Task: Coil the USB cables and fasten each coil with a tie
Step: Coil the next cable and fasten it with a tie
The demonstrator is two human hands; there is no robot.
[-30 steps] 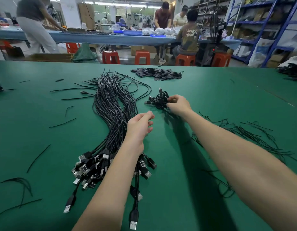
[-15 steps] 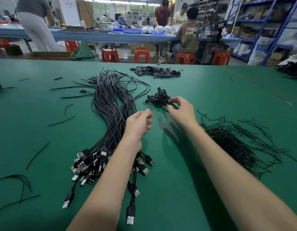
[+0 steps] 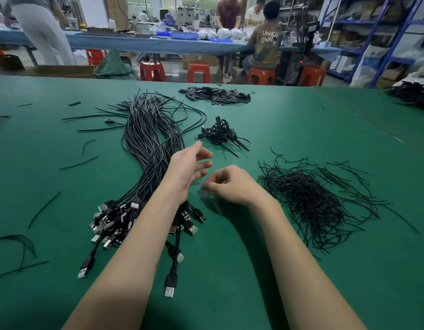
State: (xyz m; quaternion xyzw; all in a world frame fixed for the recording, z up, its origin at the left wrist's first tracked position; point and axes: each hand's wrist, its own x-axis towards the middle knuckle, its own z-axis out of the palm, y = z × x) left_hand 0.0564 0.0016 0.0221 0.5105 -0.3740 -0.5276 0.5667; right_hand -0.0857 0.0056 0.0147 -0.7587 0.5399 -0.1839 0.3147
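Note:
A long bundle of black USB cables (image 3: 149, 144) runs down the green table (image 3: 301, 120), its plugs (image 3: 115, 220) fanned out near me. A small heap of tied coils (image 3: 220, 135) lies to the right of the bundle. A loose pile of black ties (image 3: 308, 201) sits further right. My left hand (image 3: 187, 170) hovers at the bundle's right edge, fingers relaxed and spread, holding nothing. My right hand (image 3: 232, 184) is just right of it, between bundle and ties, fingers curled under, with nothing visible in them. It is slightly blurred.
A heap of small flat black pieces (image 3: 215, 95) lies at the back of the table. Stray ties (image 3: 43, 208) are scattered on the left. More dark cables (image 3: 411, 94) sit at the far right edge. People work at a blue bench (image 3: 134, 44) beyond, with red stools.
My right hand let go of the coil on the heap and drew back toward me, curling up beside my left hand. The left hand's fingers have spread.

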